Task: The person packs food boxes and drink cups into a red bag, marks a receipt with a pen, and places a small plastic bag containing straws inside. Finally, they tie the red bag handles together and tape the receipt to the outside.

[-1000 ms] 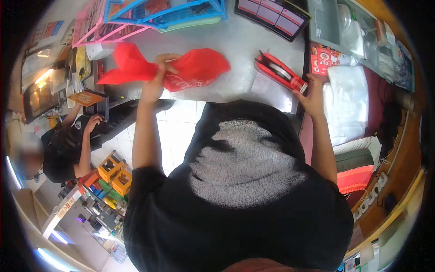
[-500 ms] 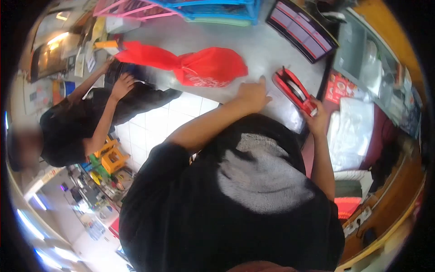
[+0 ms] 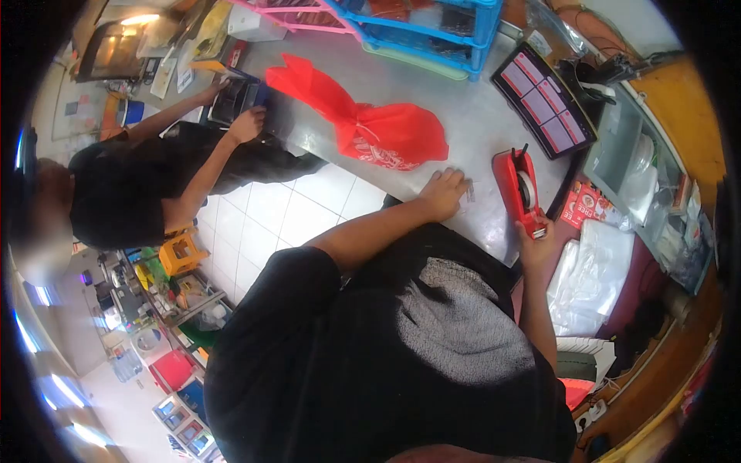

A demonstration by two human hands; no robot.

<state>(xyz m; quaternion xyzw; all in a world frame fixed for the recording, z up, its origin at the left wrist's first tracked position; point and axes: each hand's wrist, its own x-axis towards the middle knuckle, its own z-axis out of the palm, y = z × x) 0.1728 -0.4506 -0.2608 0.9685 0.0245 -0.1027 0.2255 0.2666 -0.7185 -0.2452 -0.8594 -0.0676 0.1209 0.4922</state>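
My right hand [image 3: 536, 245] grips the near end of a red tape dispenser [image 3: 509, 179], which holds a roll of tape and stands over the metal table. To its left, my left hand [image 3: 444, 194] is at the table's edge with its fingers curled. A small clear strip, seemingly tape [image 3: 469, 194], shows at those fingertips. Just beyond my left hand lies a red bag [image 3: 397, 137] with white print, its neck gathered and tied.
Blue and pink tray racks [image 3: 421, 32] stand at the back of the metal table [image 3: 309, 139]. A tablet screen [image 3: 544, 100] is behind the dispenser. Clear plastic bags [image 3: 594, 270] lie at right. At left, a co-worker [image 3: 123, 185] handles a dark object.
The view has shifted, so the table things appear lower and further right. My left fingers, extended before, are now curled near the clear strip. My right hand keeps hold of the tape dispenser.
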